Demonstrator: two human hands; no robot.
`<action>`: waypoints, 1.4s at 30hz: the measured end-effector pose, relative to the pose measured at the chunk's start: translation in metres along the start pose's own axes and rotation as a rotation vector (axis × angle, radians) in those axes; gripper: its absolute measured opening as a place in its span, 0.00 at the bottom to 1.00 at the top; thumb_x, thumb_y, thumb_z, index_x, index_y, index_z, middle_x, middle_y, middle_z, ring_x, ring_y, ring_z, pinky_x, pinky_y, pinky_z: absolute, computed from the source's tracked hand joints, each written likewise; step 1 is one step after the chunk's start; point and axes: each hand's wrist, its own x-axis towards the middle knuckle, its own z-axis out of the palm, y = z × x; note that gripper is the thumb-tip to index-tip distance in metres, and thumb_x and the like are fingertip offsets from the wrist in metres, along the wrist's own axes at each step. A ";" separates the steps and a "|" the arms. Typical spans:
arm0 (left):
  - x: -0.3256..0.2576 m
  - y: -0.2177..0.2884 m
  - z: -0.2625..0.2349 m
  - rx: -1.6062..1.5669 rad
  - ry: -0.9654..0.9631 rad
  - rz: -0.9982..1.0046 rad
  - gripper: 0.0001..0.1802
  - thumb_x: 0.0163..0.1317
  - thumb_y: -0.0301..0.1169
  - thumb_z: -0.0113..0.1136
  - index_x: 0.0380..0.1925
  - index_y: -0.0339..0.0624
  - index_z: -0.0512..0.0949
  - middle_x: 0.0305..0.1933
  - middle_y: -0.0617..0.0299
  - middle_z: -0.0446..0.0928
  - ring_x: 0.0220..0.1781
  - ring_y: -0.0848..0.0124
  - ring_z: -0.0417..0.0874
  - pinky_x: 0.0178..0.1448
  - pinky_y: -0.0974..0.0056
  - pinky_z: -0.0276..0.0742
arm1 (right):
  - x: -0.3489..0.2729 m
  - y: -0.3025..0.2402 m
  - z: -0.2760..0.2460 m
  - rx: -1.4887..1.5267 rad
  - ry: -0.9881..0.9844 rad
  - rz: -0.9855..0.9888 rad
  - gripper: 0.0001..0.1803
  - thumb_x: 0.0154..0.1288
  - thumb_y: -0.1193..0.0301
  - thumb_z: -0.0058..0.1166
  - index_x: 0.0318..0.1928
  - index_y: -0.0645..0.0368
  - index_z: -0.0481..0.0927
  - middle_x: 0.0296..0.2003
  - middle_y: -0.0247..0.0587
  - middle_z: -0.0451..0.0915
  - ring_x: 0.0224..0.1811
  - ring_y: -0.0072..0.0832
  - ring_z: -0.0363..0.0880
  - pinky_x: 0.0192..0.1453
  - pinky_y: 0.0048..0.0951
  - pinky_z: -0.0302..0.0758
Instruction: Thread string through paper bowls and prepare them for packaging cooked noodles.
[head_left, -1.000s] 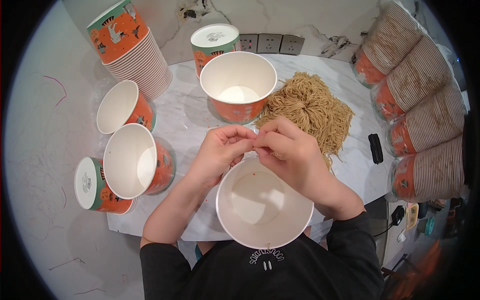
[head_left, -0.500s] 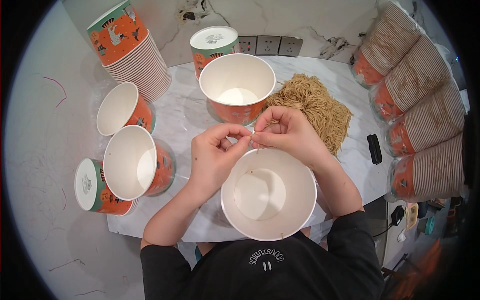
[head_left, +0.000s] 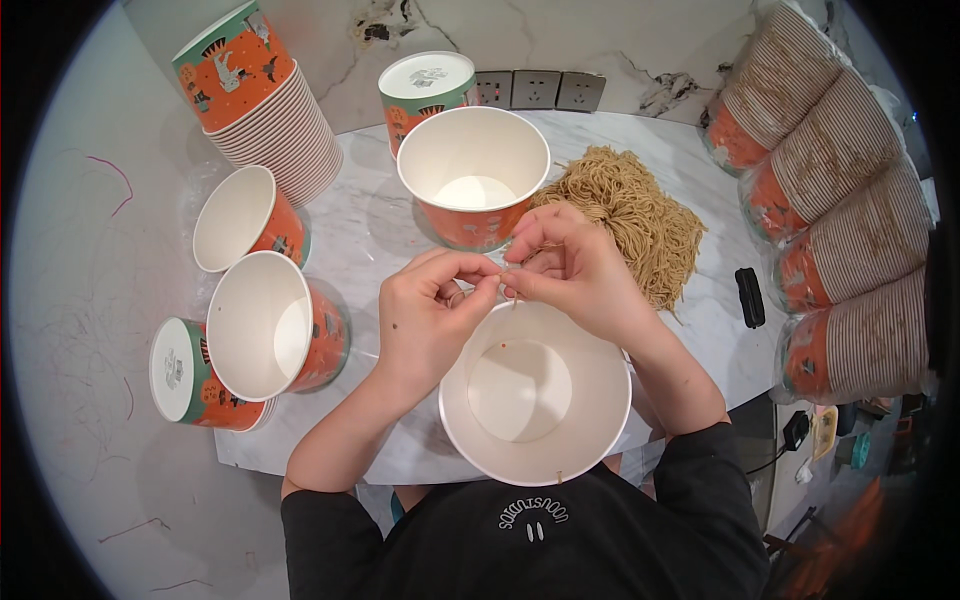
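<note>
A white-lined paper bucket (head_left: 590, 400) stands with its mouth tilted up at the table's near edge, against my shirt. Just above its far rim, my left hand (head_left: 425, 310) pinches a thin tan cord (head_left: 514, 303) between thumb and index finger. My right hand (head_left: 590, 275) meets it there, thumb tip against the left fingertips; its index finger is raised and curled, and the other fingers are partly hidden. A short bit of cord hangs over the rim below the fingers. Another small tan piece shows at the bucket's near rim. Behind my right hand lies a heap of tan cords (head_left: 640, 215).
An open orange bucket (head_left: 470, 225) stands beyond my hands, an upturned one (head_left: 400, 118) behind it. More buckets (head_left: 330, 330) and a tall nested stack (head_left: 285, 130) are at left. Wrapped stacks (head_left: 850, 240) line the right, near a small black object (head_left: 748, 298).
My right index finger has lifted away from the thumb and curled upward. Both hands and the near bucket have shifted very slightly left.
</note>
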 end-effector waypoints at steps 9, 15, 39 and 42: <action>0.000 0.002 0.000 0.071 -0.002 0.031 0.06 0.54 0.24 0.69 0.33 0.38 0.86 0.32 0.62 0.84 0.20 0.81 0.74 0.28 0.73 0.72 | -0.001 0.006 -0.002 -0.084 -0.031 -0.041 0.03 0.63 0.81 0.64 0.36 0.67 0.82 0.54 0.36 0.66 0.42 0.15 0.79 0.43 0.16 0.80; -0.001 -0.003 0.000 0.077 -0.007 0.008 0.06 0.54 0.24 0.69 0.33 0.38 0.85 0.32 0.61 0.84 0.21 0.80 0.76 0.29 0.72 0.73 | 0.000 0.005 -0.004 -0.178 -0.106 -0.033 0.02 0.65 0.80 0.62 0.37 0.66 0.84 0.52 0.34 0.67 0.43 0.15 0.78 0.43 0.17 0.77; 0.006 0.003 -0.021 -0.084 -0.252 -0.218 0.04 0.54 0.21 0.67 0.30 0.36 0.83 0.31 0.67 0.82 0.27 0.86 0.76 0.32 0.76 0.71 | -0.002 0.007 0.002 -0.062 -0.071 -0.029 0.03 0.67 0.80 0.59 0.40 0.67 0.84 0.52 0.35 0.66 0.46 0.15 0.76 0.48 0.18 0.78; 0.006 0.002 -0.021 -0.094 -0.216 -0.097 0.04 0.56 0.17 0.67 0.31 0.34 0.84 0.43 0.65 0.81 0.29 0.90 0.73 0.33 0.81 0.68 | -0.002 0.006 0.003 -0.034 -0.064 -0.033 0.03 0.67 0.80 0.60 0.40 0.66 0.84 0.52 0.35 0.66 0.47 0.15 0.76 0.48 0.18 0.78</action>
